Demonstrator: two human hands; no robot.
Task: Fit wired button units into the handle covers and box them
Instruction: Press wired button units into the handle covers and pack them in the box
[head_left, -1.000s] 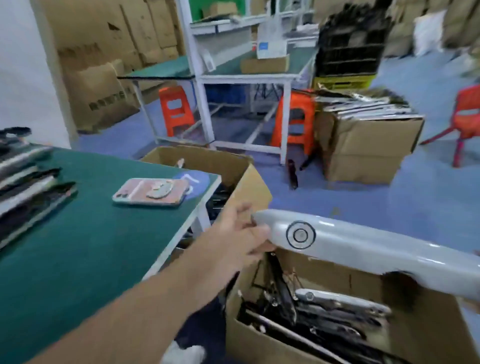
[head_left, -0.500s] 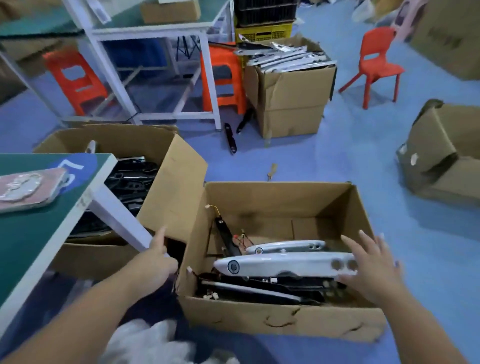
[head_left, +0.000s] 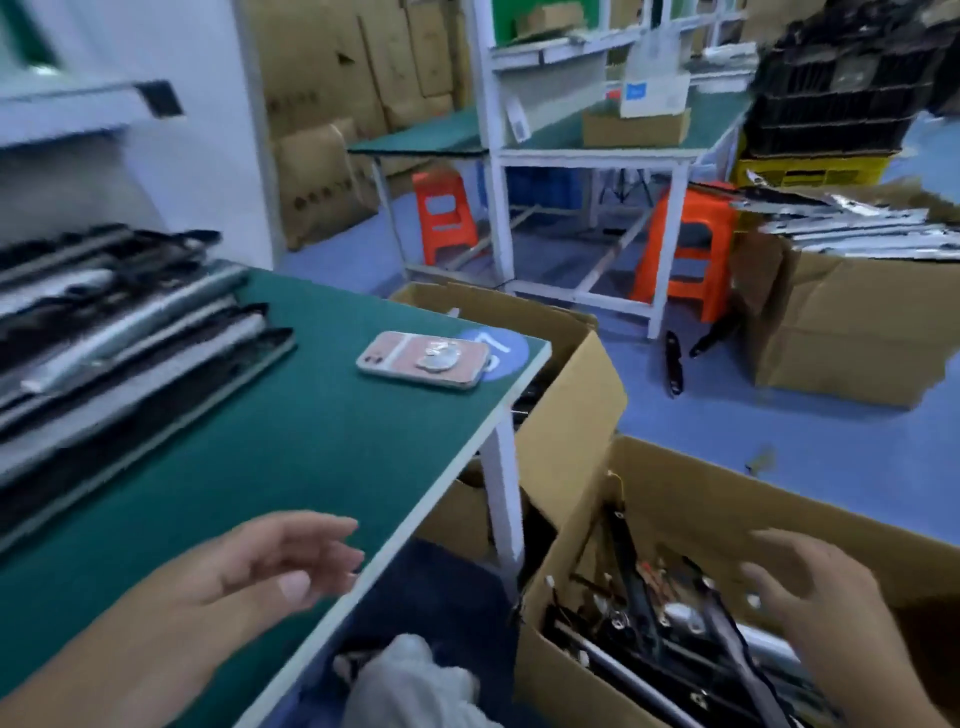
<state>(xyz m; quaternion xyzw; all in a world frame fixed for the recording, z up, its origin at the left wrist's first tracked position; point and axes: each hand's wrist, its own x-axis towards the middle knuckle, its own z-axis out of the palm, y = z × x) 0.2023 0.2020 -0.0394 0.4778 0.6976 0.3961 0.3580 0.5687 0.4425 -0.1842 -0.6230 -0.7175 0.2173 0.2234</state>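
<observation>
My left hand (head_left: 265, 564) hovers over the near edge of the green table (head_left: 291, 441), fingers relaxed and holding nothing. My right hand (head_left: 815, 597) is spread above the open cardboard box (head_left: 571, 660) at the lower right, also holding nothing. Inside that box lie several handle covers with wired button units (head_left: 670, 629), dark and silver, tangled together. A row of handle covers (head_left: 119, 332) lies on the table at the left, blurred.
A pink phone (head_left: 423, 360) lies near the table's far corner. A second open box (head_left: 561, 384) stands under that corner. Farther off are a white workbench (head_left: 587, 156), orange stools (head_left: 444, 218) and a box of silver parts (head_left: 852, 317). White cloth (head_left: 415, 680) lies by my lap.
The cover I carried over the box now lies in it; my right hand has let it go. My left hand has moved from the box flap to the table edge. My view has swung left.
</observation>
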